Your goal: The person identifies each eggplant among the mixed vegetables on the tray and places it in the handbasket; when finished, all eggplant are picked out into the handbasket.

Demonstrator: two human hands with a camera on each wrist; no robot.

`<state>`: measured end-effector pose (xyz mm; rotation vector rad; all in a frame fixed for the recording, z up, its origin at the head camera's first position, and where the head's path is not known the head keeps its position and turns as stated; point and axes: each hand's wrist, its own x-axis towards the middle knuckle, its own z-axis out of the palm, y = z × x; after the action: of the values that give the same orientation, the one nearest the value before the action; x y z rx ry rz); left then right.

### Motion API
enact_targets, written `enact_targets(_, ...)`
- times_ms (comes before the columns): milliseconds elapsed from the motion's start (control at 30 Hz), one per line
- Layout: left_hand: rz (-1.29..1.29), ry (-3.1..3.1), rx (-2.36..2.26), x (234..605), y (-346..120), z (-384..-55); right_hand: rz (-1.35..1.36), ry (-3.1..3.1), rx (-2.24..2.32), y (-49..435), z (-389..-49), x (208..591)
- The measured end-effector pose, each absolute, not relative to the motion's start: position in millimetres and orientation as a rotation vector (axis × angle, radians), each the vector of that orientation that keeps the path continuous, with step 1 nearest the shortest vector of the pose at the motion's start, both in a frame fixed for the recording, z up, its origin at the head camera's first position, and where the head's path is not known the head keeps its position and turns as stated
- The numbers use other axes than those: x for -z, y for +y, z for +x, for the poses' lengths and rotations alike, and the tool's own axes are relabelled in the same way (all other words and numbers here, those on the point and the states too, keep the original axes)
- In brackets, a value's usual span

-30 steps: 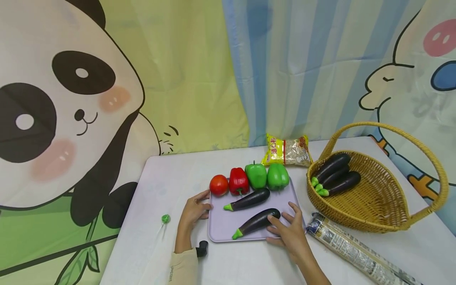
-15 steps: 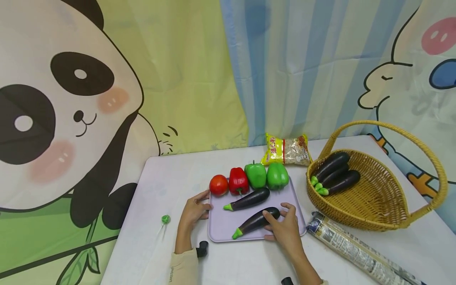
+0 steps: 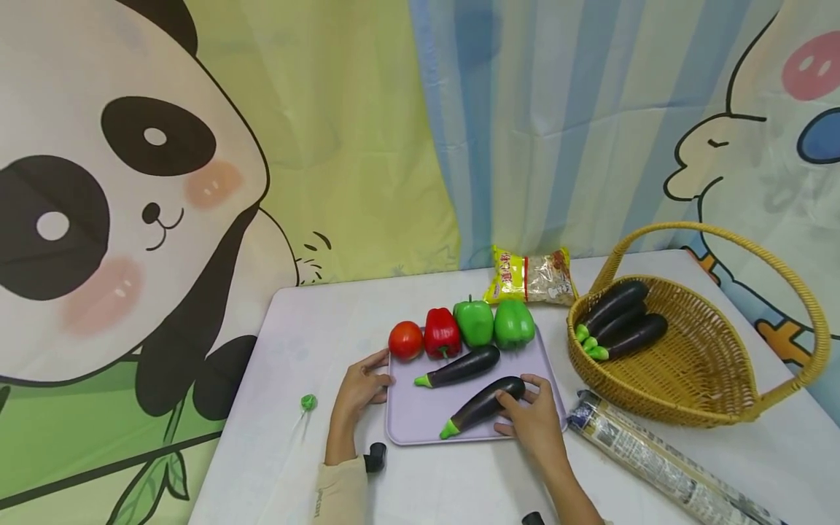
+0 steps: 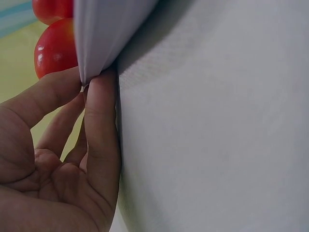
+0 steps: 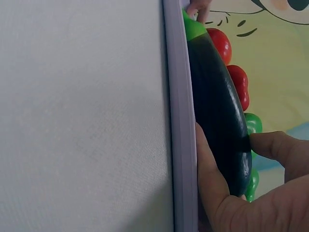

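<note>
My right hand (image 3: pixel 534 415) grips an eggplant (image 3: pixel 484 405) by its thick end, thumb on one side and fingers on the other, over the front part of a lilac tray (image 3: pixel 410 421). Its green stem points to the front left. At the tray's left edge my left hand (image 3: pixel 357 392) pinches the rim, seen close up in the left wrist view (image 4: pixel 94 43). A second eggplant (image 3: pixel 462 365) lies behind the first. Along the tray's back side sit a tomato (image 3: pixel 405 340), a red bell pepper (image 3: pixel 442 333) and two green bell peppers (image 3: pixel 474 323).
A wicker basket (image 3: pixel 709 350) with a tall handle stands at the right, several eggplants inside. Before it lies a long printed package (image 3: pixel 663 459). A yellow food packet (image 3: pixel 531 277) rests behind the tray. Left of the tray is a green lollipop (image 3: pixel 308 402).
My right hand has closed around the front eggplant's thick end, and the eggplant has shifted slightly to the right. My left hand stays at the tray's left rim.
</note>
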<state>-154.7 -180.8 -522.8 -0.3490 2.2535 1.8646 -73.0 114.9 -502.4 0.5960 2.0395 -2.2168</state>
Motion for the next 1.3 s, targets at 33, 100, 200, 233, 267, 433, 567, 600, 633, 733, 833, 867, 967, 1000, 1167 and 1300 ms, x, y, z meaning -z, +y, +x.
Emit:
enact_targets(33,-0.346,2.258,-1.864,523,-181,-155,0.591,2.005,2.252,115,-73,503)
enact_targets(100,-0.352,2.264,-1.862,522,-181,-155,0.582,1.922,2.327,116,-74,504)
enact_targets(200,-0.368,2.275,-1.853,523,-181,-156,0.584,1.791,2.424,117,-73,504)
enact_targets(233,-0.369,2.278,-1.849,523,-181,-157,0.590,1.754,2.449,118,-73,504)
enact_targets(267,-0.373,2.276,-1.846,524,-181,-157,0.597,1.711,2.477,118,-72,503)
enact_targets(433,-0.362,2.278,-1.842,526,-180,-157,0.621,1.533,2.590,119,-72,501)
enact_targets(567,-0.359,2.277,-1.846,527,-180,-156,0.591,1.423,2.668,124,-74,497)
enact_targets(600,-0.360,2.277,-1.845,527,-180,-156,0.577,1.399,2.685,126,-75,495)
enact_targets(633,-0.361,2.276,-1.845,527,-180,-156,0.564,1.380,2.701,128,-76,493)
enact_targets(733,-0.359,2.275,-1.842,526,-180,-156,0.535,1.346,2.725,135,-77,483)
enact_targets(833,-0.358,2.274,-1.839,525,-180,-156,0.509,1.354,2.719,144,-79,473)
enact_targets(867,-0.358,2.275,-1.837,524,-180,-156,0.505,1.354,2.717,147,-80,470)
enact_targets(967,-0.365,2.275,-1.835,524,-180,-157,0.472,1.369,2.731,158,-82,461)
enact_targets(1000,-0.367,2.274,-1.835,524,-180,-157,0.456,1.375,2.739,162,-82,458)
enact_targets(1167,-0.377,2.266,-1.840,525,-181,-157,0.394,1.365,2.823,186,-84,445)
enact_targets(1300,-0.384,2.268,-1.835,525,-180,-156,0.388,1.362,2.879,210,-89,438)
